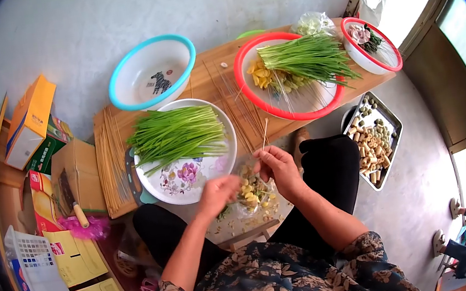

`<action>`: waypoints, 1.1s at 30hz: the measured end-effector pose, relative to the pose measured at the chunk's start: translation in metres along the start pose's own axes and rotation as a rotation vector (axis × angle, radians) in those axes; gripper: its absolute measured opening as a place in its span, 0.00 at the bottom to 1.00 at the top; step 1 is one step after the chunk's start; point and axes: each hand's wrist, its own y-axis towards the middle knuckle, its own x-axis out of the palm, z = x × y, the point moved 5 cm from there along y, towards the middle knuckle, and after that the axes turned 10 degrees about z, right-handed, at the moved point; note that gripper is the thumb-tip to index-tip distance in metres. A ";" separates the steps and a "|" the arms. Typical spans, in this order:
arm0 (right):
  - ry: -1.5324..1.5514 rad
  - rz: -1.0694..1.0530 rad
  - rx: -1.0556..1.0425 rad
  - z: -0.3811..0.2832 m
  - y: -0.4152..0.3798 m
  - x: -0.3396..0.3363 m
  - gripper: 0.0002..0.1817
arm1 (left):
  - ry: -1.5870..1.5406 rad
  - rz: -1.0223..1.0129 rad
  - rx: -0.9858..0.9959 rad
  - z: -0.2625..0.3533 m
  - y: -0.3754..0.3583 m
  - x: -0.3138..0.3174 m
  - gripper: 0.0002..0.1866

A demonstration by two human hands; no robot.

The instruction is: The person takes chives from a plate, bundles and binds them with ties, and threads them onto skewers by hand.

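Observation:
My right hand [280, 170] is closed around a thin bamboo skewer [265, 134], which points up and slightly to the right. Close by on the left, my left hand [220, 196] is blurred by motion, so what its fingers hold, if anything, does not show. Below and between the hands, a clear plastic bag [256, 197] with yellowish pieces and green bits sits between my knees. In front of my left hand, cut green chives [179, 136] lie on a white flowered plate [227, 146]. Many loose skewers [110, 162] lie at the table's left end.
A blue-rimmed basin [116, 96] stands behind the plate. A red-rimmed basin [246, 93] holds more chives and yellow pieces; a smaller red-rimmed bowl [384, 66] is beyond it. On the floor right lies a metal tray [398, 140]. Boxes and a knife [74, 203] are left.

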 end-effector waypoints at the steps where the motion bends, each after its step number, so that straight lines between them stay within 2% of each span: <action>1: 0.020 0.037 -0.021 -0.005 0.000 -0.002 0.10 | 0.059 0.110 0.051 0.003 0.017 -0.014 0.10; 3: 0.033 0.063 -0.024 -0.007 0.001 -0.003 0.09 | 0.392 0.380 0.469 0.018 0.050 -0.040 0.09; 6: 0.033 0.034 0.009 -0.004 0.002 -0.003 0.09 | 0.580 0.404 0.537 0.021 0.091 -0.059 0.11; 8: -0.022 0.003 0.027 0.000 0.002 0.001 0.08 | 0.876 0.550 0.802 0.027 0.101 -0.060 0.15; 9: -0.017 0.010 0.027 0.000 0.002 0.000 0.08 | 0.877 0.541 0.805 0.027 0.105 -0.059 0.15; 11: -0.003 -0.015 0.056 0.001 0.001 0.002 0.08 | 1.043 0.533 0.717 0.023 0.113 -0.057 0.22; 20: -0.024 -0.030 0.066 -0.002 0.000 0.004 0.08 | 1.251 0.494 0.722 0.021 0.118 -0.045 0.17; 24: -0.054 -0.046 0.084 -0.005 -0.001 0.006 0.08 | 1.261 0.501 0.753 0.018 0.120 -0.045 0.18; 27: -0.061 -0.048 0.095 -0.005 -0.003 0.008 0.08 | 1.265 0.474 0.757 0.014 0.121 -0.045 0.14; 33: -0.090 -0.066 0.094 -0.005 -0.003 0.010 0.08 | 1.069 0.522 0.754 0.014 0.119 -0.058 0.11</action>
